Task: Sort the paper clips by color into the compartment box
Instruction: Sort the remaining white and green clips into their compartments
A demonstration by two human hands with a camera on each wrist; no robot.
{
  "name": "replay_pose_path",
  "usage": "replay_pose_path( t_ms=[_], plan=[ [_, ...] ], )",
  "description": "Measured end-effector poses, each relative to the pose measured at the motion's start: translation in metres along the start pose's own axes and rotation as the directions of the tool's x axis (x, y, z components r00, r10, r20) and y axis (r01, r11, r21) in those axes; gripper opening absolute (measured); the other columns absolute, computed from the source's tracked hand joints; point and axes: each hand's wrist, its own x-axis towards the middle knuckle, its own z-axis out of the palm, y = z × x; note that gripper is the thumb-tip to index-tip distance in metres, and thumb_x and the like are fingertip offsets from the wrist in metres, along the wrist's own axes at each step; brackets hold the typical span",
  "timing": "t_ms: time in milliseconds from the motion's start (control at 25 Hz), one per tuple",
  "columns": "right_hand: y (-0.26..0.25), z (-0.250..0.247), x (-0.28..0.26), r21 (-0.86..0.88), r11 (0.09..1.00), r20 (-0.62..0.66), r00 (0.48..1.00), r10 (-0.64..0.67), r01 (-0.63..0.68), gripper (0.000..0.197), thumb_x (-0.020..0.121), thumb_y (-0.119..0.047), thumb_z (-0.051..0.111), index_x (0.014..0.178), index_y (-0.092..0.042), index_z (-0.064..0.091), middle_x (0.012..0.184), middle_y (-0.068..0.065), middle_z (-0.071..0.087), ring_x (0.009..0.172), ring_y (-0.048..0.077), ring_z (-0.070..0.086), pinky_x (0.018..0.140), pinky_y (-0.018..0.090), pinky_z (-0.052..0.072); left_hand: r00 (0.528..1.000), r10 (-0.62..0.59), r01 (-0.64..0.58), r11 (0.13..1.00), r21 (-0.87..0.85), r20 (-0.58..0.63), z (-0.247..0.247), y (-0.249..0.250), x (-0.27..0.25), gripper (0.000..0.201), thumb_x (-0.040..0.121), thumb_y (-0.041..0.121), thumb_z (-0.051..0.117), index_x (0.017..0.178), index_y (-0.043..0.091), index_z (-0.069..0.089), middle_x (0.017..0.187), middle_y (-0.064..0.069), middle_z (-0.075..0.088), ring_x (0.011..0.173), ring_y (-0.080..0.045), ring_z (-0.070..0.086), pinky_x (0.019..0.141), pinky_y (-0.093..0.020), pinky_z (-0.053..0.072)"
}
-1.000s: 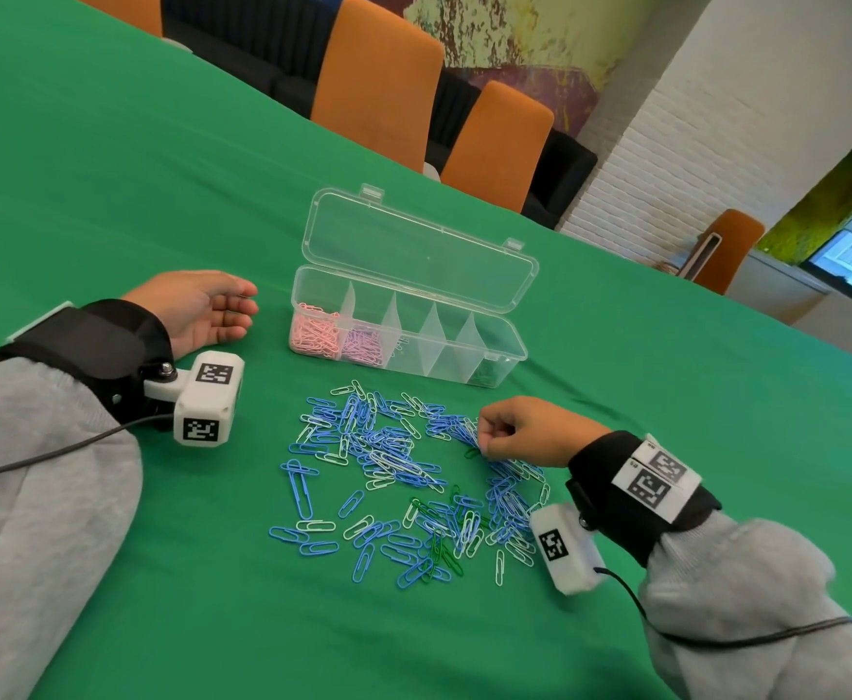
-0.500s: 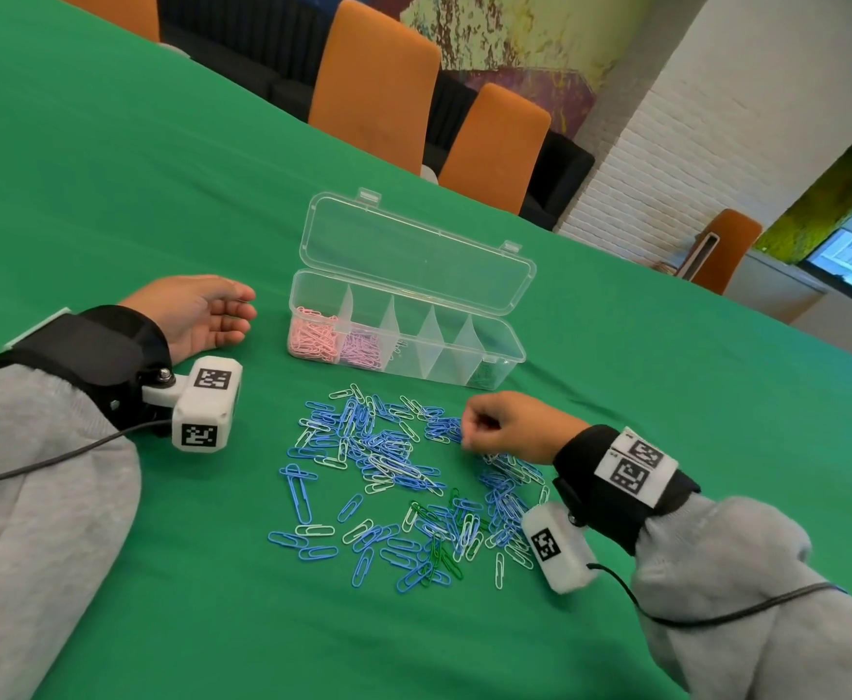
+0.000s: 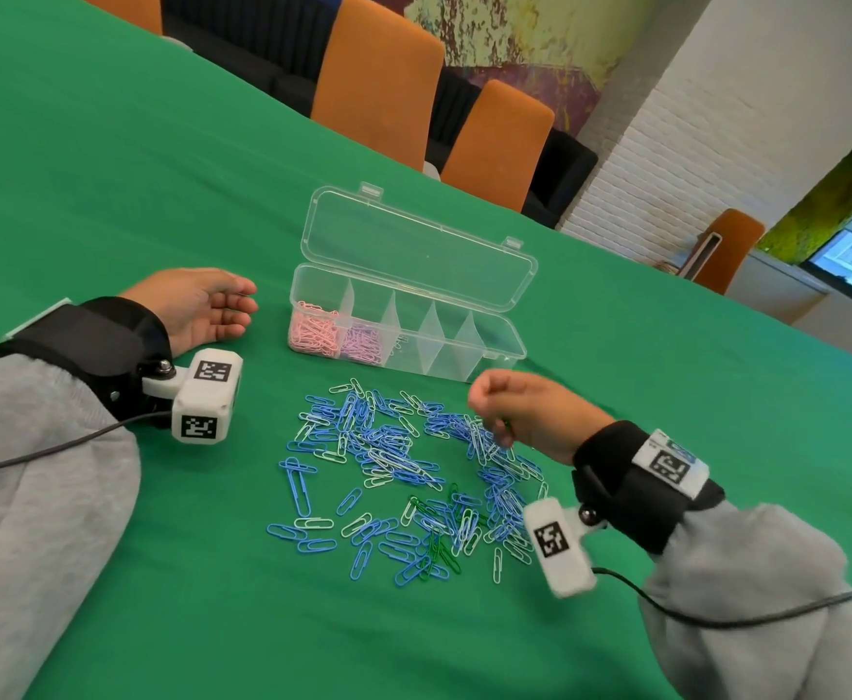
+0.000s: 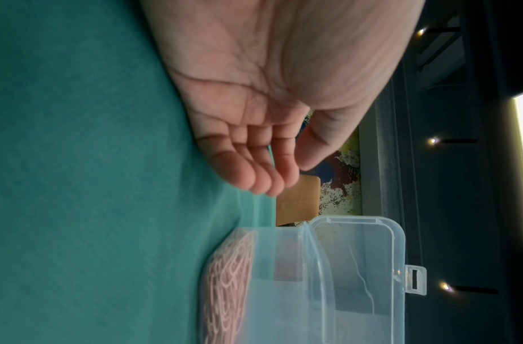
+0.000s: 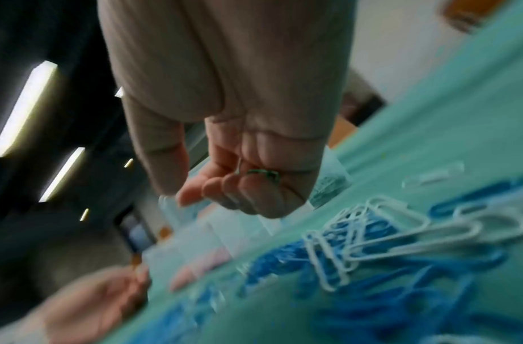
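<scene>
1. The right hand (image 3: 525,414) is lifted above the pile, fingers curled round a small green paper clip (image 5: 263,174) against the palm.
2. The left hand (image 3: 196,308) rests palm-up on the green tablecloth (image 3: 110,169), fingers relaxed, holding nothing.
3. The scattered blue, white and green paper clips (image 3: 398,477) lie between the hands.
4. The clear plastic compartment box (image 3: 505,352) stands beyond the pile, lid open; pink clips (image 3: 313,336) fill its leftmost compartment, lilac ones (image 3: 363,342) the next.
</scene>
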Motion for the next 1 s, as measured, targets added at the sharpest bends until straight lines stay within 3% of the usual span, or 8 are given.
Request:
replay_pose_path(
  t_ms=[80,120,200,360,600,800,920,1000],
  plan=[
    [0.004,0.012,-0.001,-0.551,0.833,0.148,0.988,0.043,0.047,0.020,0.086,-0.004,0.061,0.084,-0.023,0.057,0.062,-0.008,0.043,0.052,0.005,0.037,0.054,0.019,0.034,1.000,-0.001,0.001,1.000,-0.005,-0.001,0.000,0.000,0.001,0.019,0.098,0.011,0.040,0.084,0.010,0.053,0.066,-0.003,0.057,0.040,-0.005,0.054,0.042,-0.013,0.046],
    [0.007,0.018,-0.001,-0.683,0.728,0.185,0.979,0.084,0.066,0.022,0.085,-0.004,0.062,0.087,-0.025,0.057,0.061,-0.009,0.039,0.052,0.007,0.035,0.055,0.020,0.033,1.000,-0.002,0.002,1.000,-0.010,-0.002,0.000,0.000,0.000,0.020,0.098,0.011,0.040,0.083,0.010,0.053,0.060,-0.001,0.059,0.040,-0.005,0.054,0.042,-0.013,0.046],
    [0.010,0.026,-0.001,-0.738,0.669,0.211,0.971,0.111,0.084,0.025,0.083,-0.006,0.065,0.092,-0.028,0.058,0.062,-0.007,0.037,0.054,0.010,0.035,0.056,0.022,0.033,1.000,-0.001,0.001,1.000,-0.010,-0.005,0.000,0.000,0.000,0.020,0.099,0.011,0.040,0.083,0.010,0.053,0.060,-0.001,0.059,0.040,-0.005,0.054,0.042,-0.013,0.046],
    [0.012,0.027,-0.004,-0.725,0.682,0.214,0.972,0.096,0.092,0.021,0.081,-0.014,0.071,0.089,-0.029,0.058,0.063,-0.005,0.038,0.059,0.014,0.037,0.060,0.025,0.032,1.000,0.006,-0.006,1.000,0.000,0.001,0.001,0.001,-0.001,0.019,0.098,0.011,0.039,0.084,0.010,0.052,0.075,-0.005,0.051,0.040,-0.005,0.054,0.042,-0.013,0.047],
    [0.016,0.029,-0.009,-0.728,0.676,0.236,0.967,0.099,0.109,0.024,0.079,-0.017,0.073,0.076,-0.030,0.054,0.066,-0.003,0.042,0.060,0.012,0.038,0.059,0.025,0.033,1.000,0.003,-0.003,1.000,-0.003,-0.001,0.000,0.000,-0.001,0.020,0.098,0.010,0.040,0.084,0.010,0.053,0.070,-0.004,0.055,0.040,-0.005,0.054,0.042,-0.013,0.047],
    [0.018,0.024,-0.011,-0.699,0.713,0.175,0.980,0.092,0.058,0.026,0.084,-0.015,0.069,0.069,-0.025,0.050,0.065,-0.009,0.049,0.054,0.000,0.041,0.058,0.015,0.037,1.000,0.002,-0.002,1.000,0.000,-0.002,0.000,0.001,-0.001,0.019,0.098,0.011,0.040,0.084,0.010,0.052,0.075,-0.005,0.051,0.040,-0.004,0.054,0.042,-0.013,0.046],
    [0.016,0.014,-0.012,-0.343,0.939,-0.003,0.999,-0.042,0.039,0.023,0.086,0.000,0.061,0.073,-0.016,0.049,0.072,-0.001,0.059,0.057,0.006,0.048,0.058,0.017,0.042,1.000,0.002,-0.002,1.000,0.002,0.001,0.000,0.000,0.000,0.018,0.098,0.011,0.040,0.084,0.010,0.053,0.075,-0.005,0.051,0.041,-0.005,0.054,0.043,-0.014,0.047],
    [0.013,0.001,-0.006,-0.011,0.998,-0.187,0.981,-0.058,0.057,0.020,0.087,0.007,0.053,0.081,-0.011,0.049,0.070,0.004,0.061,0.051,0.009,0.046,0.048,0.018,0.040,1.000,0.004,-0.004,1.000,0.002,0.001,-0.001,0.000,0.000,0.019,0.098,0.011,0.040,0.084,0.010,0.053,0.075,-0.006,0.051,0.041,-0.005,0.054,0.043,-0.014,0.047]
  ],
)
